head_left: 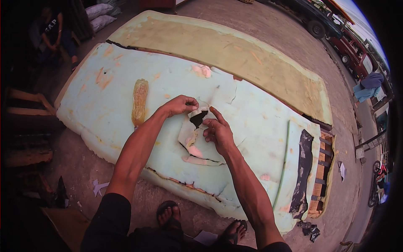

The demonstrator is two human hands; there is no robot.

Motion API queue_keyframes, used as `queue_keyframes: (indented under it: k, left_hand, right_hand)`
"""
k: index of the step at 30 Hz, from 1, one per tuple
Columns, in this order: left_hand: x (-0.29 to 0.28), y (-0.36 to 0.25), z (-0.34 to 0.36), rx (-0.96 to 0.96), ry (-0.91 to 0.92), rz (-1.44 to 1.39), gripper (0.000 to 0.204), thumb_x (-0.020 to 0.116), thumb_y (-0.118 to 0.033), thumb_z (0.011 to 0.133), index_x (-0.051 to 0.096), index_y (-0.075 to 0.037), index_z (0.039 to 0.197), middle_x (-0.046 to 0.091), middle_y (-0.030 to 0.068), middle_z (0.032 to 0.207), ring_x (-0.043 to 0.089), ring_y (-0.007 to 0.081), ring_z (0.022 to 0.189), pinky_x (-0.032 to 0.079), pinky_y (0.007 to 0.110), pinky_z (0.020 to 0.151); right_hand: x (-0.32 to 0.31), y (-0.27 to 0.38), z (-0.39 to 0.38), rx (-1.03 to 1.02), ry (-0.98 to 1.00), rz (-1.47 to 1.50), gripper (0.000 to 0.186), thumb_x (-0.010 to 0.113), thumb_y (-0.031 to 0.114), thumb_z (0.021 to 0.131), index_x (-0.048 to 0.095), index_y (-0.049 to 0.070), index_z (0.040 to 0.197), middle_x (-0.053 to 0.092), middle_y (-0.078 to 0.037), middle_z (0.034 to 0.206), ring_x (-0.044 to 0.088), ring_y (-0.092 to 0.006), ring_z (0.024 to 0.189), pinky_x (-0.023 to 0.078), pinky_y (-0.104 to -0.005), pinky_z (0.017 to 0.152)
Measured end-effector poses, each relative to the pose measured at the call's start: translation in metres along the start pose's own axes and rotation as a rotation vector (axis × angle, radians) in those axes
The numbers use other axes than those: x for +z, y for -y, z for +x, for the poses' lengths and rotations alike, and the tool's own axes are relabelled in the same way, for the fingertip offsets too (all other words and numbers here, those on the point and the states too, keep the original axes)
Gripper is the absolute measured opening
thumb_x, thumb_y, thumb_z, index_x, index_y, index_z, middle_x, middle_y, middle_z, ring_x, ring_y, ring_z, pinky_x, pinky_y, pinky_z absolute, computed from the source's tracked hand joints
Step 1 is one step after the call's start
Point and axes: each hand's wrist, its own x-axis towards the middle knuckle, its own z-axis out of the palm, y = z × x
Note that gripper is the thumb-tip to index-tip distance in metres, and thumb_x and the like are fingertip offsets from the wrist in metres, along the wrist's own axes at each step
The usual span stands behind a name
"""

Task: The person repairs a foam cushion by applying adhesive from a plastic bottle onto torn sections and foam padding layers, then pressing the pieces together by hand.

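Observation:
A large pale green foam sheet lies before me, with a torn, dark-edged gap near its middle. At the top of this gap my left hand is closed, thumb and fingers pinching a small whitish foam piece. My right hand is at the gap's right side, its index finger stretched to the foam and its other fingers loosely bent and apart. Below the gap are a pink foam patch and a slit. An amber, elongated object, perhaps a wrapped bottle, lies left of my left forearm.
A tan foam-edged panel adjoins the far side. A slatted wooden frame shows at the right end, beside a black strip. A seated person is at far left; another person and vehicles are at right.

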Motion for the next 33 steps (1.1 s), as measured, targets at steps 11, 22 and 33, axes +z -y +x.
queue_keyframes:
  k: [11, 22, 33]
  left_hand:
    - [0.011, -0.001, 0.001, -0.004, -0.046, -0.03, 0.014, 0.066, -0.021, 0.096, 0.067, -0.007, 0.099, 0.064, -0.003, 0.094, 0.052, 0.009, 0.088, 0.042, 0.028, 0.084]
    - [0.013, -0.001, 0.009, -0.037, -0.086, -0.002, 0.015, 0.065, -0.021, 0.095, 0.068, -0.007, 0.095, 0.063, -0.0014, 0.089, 0.052, 0.0107, 0.086, 0.042, 0.029, 0.083]
    - [0.002, -0.016, 0.028, -0.195, -0.01, 0.023, 0.012, 0.063, -0.011, 0.08, 0.07, -0.008, 0.09, 0.064, -0.0003, 0.089, 0.052, 0.0156, 0.094, 0.037, 0.036, 0.096]
  right_hand:
    - [0.022, -0.02, 0.0, -0.1, 0.012, -0.386, 0.072, 0.054, 0.009, 0.093, 0.036, 0.019, 0.162, 0.061, -0.005, 0.093, 0.058, -0.0129, 0.063, 0.051, -0.0302, 0.057]
    - [0.035, -0.031, -0.012, -0.66, -0.074, -1.035, 0.066, 0.058, 0.004, 0.088, 0.052, 0.022, 0.151, 0.06, -0.009, 0.102, 0.062, -0.0247, 0.085, 0.054, -0.0393, 0.073]
    - [0.0, -0.007, 0.023, -0.958, -0.07, -1.886, 0.07, 0.056, 0.005, 0.09, 0.046, 0.029, 0.154, 0.053, -0.007, 0.11, 0.051, -0.024, 0.096, 0.04, -0.0384, 0.079]
